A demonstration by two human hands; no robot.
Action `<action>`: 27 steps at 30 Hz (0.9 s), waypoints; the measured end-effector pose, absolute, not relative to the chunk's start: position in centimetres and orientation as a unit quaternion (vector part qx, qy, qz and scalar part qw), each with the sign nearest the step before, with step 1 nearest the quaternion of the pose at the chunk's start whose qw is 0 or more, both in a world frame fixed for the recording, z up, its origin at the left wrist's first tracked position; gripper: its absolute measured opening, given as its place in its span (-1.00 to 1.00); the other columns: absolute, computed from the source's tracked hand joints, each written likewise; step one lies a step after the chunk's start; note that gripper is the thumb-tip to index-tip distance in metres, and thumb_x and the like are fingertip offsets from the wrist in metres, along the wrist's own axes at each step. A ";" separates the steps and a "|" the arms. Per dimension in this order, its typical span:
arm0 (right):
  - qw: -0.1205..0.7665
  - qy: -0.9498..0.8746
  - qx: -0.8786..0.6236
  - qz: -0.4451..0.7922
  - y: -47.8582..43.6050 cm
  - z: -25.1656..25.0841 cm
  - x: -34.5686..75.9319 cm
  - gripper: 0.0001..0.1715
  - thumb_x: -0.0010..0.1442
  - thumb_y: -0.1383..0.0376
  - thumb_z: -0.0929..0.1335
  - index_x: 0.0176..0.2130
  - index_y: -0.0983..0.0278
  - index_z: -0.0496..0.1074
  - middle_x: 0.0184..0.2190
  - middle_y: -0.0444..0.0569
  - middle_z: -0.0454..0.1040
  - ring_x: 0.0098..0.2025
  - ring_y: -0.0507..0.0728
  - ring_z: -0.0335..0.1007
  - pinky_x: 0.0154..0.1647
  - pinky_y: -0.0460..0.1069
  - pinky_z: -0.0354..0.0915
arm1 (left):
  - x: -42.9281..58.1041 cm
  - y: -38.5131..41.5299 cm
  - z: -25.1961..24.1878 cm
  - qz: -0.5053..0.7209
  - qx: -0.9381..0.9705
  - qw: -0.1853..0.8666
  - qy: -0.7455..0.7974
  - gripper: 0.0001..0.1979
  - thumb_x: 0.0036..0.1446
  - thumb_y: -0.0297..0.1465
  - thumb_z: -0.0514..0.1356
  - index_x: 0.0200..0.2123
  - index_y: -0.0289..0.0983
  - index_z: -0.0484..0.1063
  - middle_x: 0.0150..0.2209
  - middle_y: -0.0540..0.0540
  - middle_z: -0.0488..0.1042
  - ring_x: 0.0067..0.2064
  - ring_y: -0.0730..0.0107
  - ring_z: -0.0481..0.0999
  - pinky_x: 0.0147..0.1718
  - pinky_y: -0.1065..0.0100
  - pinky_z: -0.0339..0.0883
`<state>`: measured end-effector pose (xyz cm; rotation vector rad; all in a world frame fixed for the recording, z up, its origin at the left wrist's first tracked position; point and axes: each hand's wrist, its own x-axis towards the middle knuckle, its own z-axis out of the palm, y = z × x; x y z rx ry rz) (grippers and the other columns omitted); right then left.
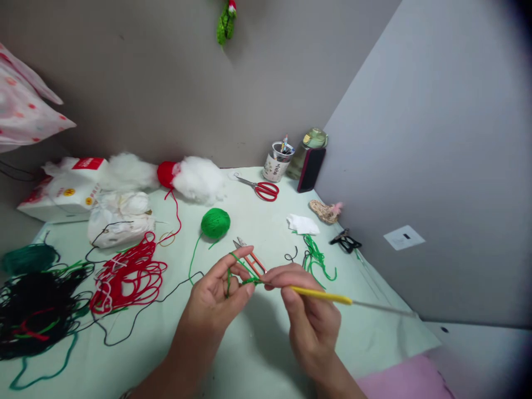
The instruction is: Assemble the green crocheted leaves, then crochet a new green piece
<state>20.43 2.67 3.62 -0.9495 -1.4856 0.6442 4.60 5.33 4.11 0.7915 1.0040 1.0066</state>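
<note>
Green yarn runs over the raised index finger of my left hand (pixel 220 291) and around its other fingers. That hand pinches a small strip of green crochet work (pixel 250 281) between thumb and fingers. A crochet hook with a yellow handle (pixel 322 293) is gripped in my right hand (pixel 310 316), its tip at the green work and its other metal end pointing right. The tip itself is hidden by fingers and yarn. Behind my hands, a green yarn ball (pixel 215 223) rests on the table, a strand trailing from it. Orange-handled snips (pixel 254 260) lie just beyond my fingers.
Left are tangled red yarn (pixel 128 277), black yarn (pixel 37 310) and a white box (pixel 66 191). White stuffing (pixel 199 178) lies at the back, near red scissors (pixel 264 190), a pen cup (pixel 276 163) and a leaning phone (pixel 311 169). Green yarn scraps (pixel 316 257) lie right.
</note>
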 end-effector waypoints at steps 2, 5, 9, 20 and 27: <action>0.582 -0.664 -0.402 0.244 2.4 3.5 20.5 -0.67 0.38 0.50 0.24 -0.02 0.21 0.49 -0.18 0.03 0.56 -0.13 0.16 0.49 -0.15 0.09 0.42 | 4.6 5.4 4.1 0.454 0.359 0.676 0.456 -0.50 0.03 -0.35 0.42 0.09 -0.12 0.56 -0.32 0.01 0.43 -0.33 0.44 0.39 -0.28 0.44 0.32; 0.583 -0.666 -0.399 0.240 2.4 3.4 20.5 -0.65 0.36 0.52 0.24 -0.02 0.21 0.48 -0.18 0.03 0.56 -0.13 0.16 0.49 -0.17 0.10 0.42 | 4.7 5.4 4.4 0.452 0.359 0.670 0.468 -0.52 0.05 -0.36 0.41 0.09 -0.11 0.56 -0.32 0.02 0.42 -0.33 0.46 0.38 -0.28 0.46 0.31; 0.586 -0.667 -0.395 0.235 2.4 3.4 20.4 -0.64 0.35 0.53 0.25 -0.01 0.22 0.49 -0.18 0.03 0.57 -0.13 0.17 0.49 -0.17 0.11 0.42 | 4.7 5.3 4.6 0.455 0.359 0.666 0.470 -0.51 0.05 -0.37 0.42 0.09 -0.08 0.56 -0.34 0.03 0.42 -0.37 0.47 0.35 -0.34 0.46 0.28; 0.606 -0.634 -0.410 0.249 2.5 3.2 20.1 -0.70 0.39 0.45 0.24 -0.07 0.19 0.51 -0.21 0.02 0.59 -0.17 0.17 0.51 -0.22 0.10 0.45 | 4.5 5.4 4.6 0.456 0.358 0.667 0.469 -0.47 0.03 -0.36 0.43 0.11 -0.09 0.55 -0.34 0.04 0.45 -0.40 0.48 0.35 -0.39 0.46 0.26; 0.564 -0.694 -0.389 0.219 2.5 3.5 20.3 -0.60 0.33 0.55 0.25 0.02 0.20 0.47 -0.19 0.03 0.58 -0.10 0.19 0.52 -0.14 0.13 0.43 | 4.9 5.1 5.1 0.470 0.358 0.655 0.471 -0.53 0.04 -0.38 0.42 0.07 -0.10 0.57 -0.37 0.05 0.41 -0.35 0.47 0.37 -0.32 0.48 0.30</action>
